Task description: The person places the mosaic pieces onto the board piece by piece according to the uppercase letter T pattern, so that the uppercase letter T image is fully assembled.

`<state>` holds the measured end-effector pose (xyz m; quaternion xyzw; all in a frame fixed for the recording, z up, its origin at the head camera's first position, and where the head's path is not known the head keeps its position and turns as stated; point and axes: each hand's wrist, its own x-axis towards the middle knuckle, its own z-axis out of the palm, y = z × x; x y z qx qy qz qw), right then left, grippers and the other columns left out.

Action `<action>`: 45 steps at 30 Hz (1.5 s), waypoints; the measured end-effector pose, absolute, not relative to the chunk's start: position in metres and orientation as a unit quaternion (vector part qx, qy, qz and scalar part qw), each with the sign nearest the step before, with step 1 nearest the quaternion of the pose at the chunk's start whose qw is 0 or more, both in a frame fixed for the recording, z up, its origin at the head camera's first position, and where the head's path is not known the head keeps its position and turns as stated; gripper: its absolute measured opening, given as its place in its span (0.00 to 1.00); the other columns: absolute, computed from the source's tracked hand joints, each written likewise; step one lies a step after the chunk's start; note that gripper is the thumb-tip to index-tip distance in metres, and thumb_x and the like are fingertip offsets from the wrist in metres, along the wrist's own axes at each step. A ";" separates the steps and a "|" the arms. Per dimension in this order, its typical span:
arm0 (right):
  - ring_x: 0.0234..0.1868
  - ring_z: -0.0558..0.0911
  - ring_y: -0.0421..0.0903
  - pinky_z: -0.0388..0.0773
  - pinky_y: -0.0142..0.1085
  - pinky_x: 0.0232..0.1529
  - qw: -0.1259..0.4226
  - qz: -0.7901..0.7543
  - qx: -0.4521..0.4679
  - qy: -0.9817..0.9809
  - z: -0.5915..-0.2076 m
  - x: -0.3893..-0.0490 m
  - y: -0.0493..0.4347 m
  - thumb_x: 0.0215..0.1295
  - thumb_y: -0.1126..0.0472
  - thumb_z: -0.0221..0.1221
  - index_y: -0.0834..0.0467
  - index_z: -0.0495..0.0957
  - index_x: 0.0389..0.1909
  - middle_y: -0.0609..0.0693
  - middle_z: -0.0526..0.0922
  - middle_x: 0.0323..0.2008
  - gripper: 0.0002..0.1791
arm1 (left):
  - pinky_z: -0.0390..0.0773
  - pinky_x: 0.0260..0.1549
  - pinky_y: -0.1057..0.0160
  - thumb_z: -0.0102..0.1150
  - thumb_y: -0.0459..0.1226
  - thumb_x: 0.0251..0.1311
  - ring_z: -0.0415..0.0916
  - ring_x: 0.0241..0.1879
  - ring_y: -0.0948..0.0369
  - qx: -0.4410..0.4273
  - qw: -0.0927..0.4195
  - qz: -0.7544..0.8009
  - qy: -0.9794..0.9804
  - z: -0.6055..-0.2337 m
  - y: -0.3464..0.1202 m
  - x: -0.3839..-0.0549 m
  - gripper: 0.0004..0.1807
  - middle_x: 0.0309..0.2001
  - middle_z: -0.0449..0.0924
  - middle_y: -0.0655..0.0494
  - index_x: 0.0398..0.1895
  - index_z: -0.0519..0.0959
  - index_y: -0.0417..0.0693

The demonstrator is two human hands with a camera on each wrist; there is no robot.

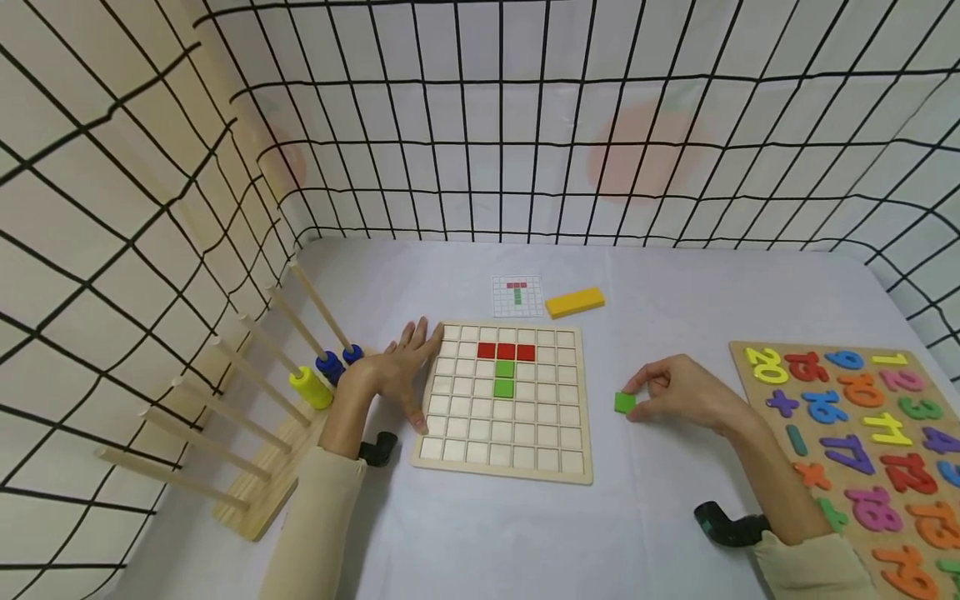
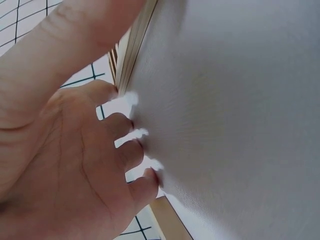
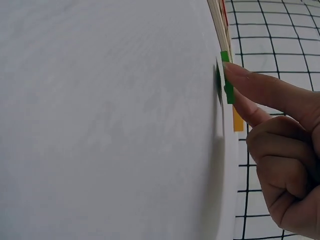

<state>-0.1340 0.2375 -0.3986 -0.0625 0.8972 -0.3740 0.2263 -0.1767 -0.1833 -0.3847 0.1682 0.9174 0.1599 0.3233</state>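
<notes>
A square wooden grid board [image 1: 480, 425] lies flat, with three red tiles [image 1: 506, 352] in a row and two green tiles [image 1: 504, 388] below the middle one. My left hand [image 1: 397, 371] touches the board's left edge, its thumb and index finger against the rim and the other fingers spread on the cloth. Right of the board, my right hand [image 1: 678, 392] pinches a green square tile [image 1: 624, 403] between thumb and index finger. In the right wrist view that green tile [image 3: 227, 80] appears edge-on near the cloth, the remaining fingers curled. A small pattern card [image 1: 517, 297] with a printed T lies behind the board.
A yellow block [image 1: 575, 302] lies beside the card. On the left stands a wooden peg rack [image 1: 262, 492] with yellow and blue rings. A number puzzle board [image 1: 787, 362] lies at the right. Black wire mesh [image 1: 502, 142] borders the white-covered table at the back and sides.
</notes>
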 end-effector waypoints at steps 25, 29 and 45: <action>0.19 0.53 0.40 0.50 0.30 0.23 0.230 -0.436 -0.134 0.860 -0.389 -0.148 0.152 0.57 0.64 0.74 0.66 0.85 0.47 0.43 0.53 0.15 0.17 | 0.32 0.82 0.39 0.89 0.47 0.34 0.13 0.82 0.43 0.172 0.320 0.166 0.917 -0.384 -0.183 -0.176 0.87 0.82 0.13 0.41 0.84 0.26 0.49; 0.19 0.54 0.40 0.50 0.30 0.23 0.226 -0.430 -0.140 0.863 -0.393 -0.147 0.136 0.57 0.65 0.73 0.65 0.86 0.45 0.43 0.54 0.14 0.15 | 0.32 0.82 0.40 0.89 0.47 0.34 0.13 0.82 0.44 0.170 0.320 0.166 0.917 -0.384 -0.183 -0.175 0.87 0.82 0.13 0.42 0.84 0.26 0.49; 0.19 0.60 0.41 0.53 0.30 0.24 0.210 -0.382 -0.136 0.890 -0.393 -0.136 0.086 0.51 0.64 0.78 0.59 0.90 0.39 0.44 0.60 0.14 0.14 | 0.32 0.82 0.40 0.89 0.47 0.34 0.13 0.82 0.44 0.170 0.324 0.159 0.917 -0.382 -0.182 -0.176 0.87 0.82 0.13 0.42 0.84 0.26 0.49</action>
